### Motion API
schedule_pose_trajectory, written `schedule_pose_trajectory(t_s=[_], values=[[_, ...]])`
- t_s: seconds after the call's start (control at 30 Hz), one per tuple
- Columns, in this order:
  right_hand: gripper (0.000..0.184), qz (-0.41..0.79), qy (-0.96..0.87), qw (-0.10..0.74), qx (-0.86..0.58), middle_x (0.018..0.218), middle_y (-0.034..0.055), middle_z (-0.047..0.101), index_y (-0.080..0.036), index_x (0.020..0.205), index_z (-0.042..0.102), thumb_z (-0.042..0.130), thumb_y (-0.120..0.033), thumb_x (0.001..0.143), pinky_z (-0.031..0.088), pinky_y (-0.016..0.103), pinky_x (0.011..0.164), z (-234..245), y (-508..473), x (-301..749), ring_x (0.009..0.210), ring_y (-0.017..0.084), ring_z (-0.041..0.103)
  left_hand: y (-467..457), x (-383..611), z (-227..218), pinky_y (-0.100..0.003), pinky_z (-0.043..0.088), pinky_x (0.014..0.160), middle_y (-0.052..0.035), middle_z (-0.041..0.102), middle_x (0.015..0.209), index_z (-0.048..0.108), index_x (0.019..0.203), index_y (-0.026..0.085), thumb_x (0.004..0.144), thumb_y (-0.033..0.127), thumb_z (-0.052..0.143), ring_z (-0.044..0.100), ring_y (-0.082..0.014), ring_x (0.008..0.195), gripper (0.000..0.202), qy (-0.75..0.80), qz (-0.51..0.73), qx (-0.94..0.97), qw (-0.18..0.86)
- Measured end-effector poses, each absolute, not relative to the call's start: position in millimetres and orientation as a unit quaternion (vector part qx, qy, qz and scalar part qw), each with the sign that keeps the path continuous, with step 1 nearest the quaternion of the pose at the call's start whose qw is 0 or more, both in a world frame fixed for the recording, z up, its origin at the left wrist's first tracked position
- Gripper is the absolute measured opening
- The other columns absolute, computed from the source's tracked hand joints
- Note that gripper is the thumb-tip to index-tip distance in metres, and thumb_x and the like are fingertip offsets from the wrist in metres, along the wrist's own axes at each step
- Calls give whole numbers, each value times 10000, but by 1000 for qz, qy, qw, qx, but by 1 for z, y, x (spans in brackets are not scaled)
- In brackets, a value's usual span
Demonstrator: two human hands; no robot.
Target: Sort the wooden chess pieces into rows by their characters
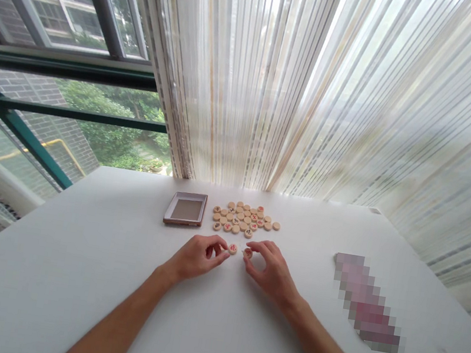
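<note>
Writing: red strokes on a small, round, pale-wood disc (232, 249) near the middle of the smooth white table (202, 332); cannot read the character. Faint markings on a second round pale-wood disc (249, 254), just right of the first, partly covered by fingers. Just beyond, a loose cluster of matching pale-wood discs (247, 214), several with red or black characters face up, others plain on top; too small to read.

Grip: bare left hand (200, 254), thumb and forefinger drawn close at the left edge of the first disc; cannot tell whether pinching or merely touching. Bare right hand (272, 269), pinching the second disc between thumb and forefinger.

Around: left of the cluster, a shallow rectangular tray (183, 224), reddish-brown outside, white-walled, grey-brown floor. On the right, well apart from both hands, a long pinkish pixelated shape (369, 305); cannot identify. Past the far edge, a sheer white striped curtain (250, 83); far left, green metal rails (93, 117), grey brick wall (50, 129), trees (111, 139).

In the way: fingers over the second disc; cluster just beyond both hands.
</note>
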State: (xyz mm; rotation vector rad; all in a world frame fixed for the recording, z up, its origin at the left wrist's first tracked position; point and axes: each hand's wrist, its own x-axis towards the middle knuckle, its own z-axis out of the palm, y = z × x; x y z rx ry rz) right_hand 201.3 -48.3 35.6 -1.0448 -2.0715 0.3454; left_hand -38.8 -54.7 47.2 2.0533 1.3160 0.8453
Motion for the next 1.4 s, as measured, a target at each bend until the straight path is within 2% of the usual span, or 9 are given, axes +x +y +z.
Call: schedule_pose_trajectory(t_s=[0.17,0.33,0.43,0.8,1.07,1.4], values=[[319,177,-816,430,-343,961,54,659,-256,1153,626,675,-186,846,546,360,840,40,-55,195,920,218,635,-56,-34,47,-209,427,542,-58,735,833,720,1054,157,873,466,651,514,-99,580,364,475,346,723,364],[194,200,-815,437,-323,942,46,654,-246,1024,631,681,-183,848,542,339,804,42,-61,190,900,206,635,-60,-26,46,-201,433,484,-86,745,866,675,1100,135,847,474,688,560,-102,568,423,436,343,674,487],[153,209,-816,433,-321,938,43,642,-243,981,631,675,-172,853,535,333,797,40,-62,189,898,201,628,-62,-22,46,-198,436,462,-96,742,881,649,1053,125,839,469,701,579,-106,567,408,410,341,657,533],[254,250,-818,407,-320,1001,37,632,-247,1020,620,666,-102,815,526,333,859,40,-60,191,956,192,628,-61,-23,51,-210,401,554,-48,732,932,699,1005,172,902,393,632,537,-94,638,253,442,355,717,406],[187,238,-809,417,-338,927,26,638,-237,981,613,654,-136,830,540,309,777,38,-61,189,849,174,629,-60,-22,46,-225,436,567,-56,724,919,638,1044,167,917,448,609,570,-105,630,310,424,353,700,454],[156,251,-801,425,-340,918,25,644,-231,990,610,660,-172,854,536,302,765,36,-59,189,838,170,630,-62,-22,47,-212,414,579,-64,725,946,626,1115,176,891,380,656,549,-101,656,304,410,348,714,449]])
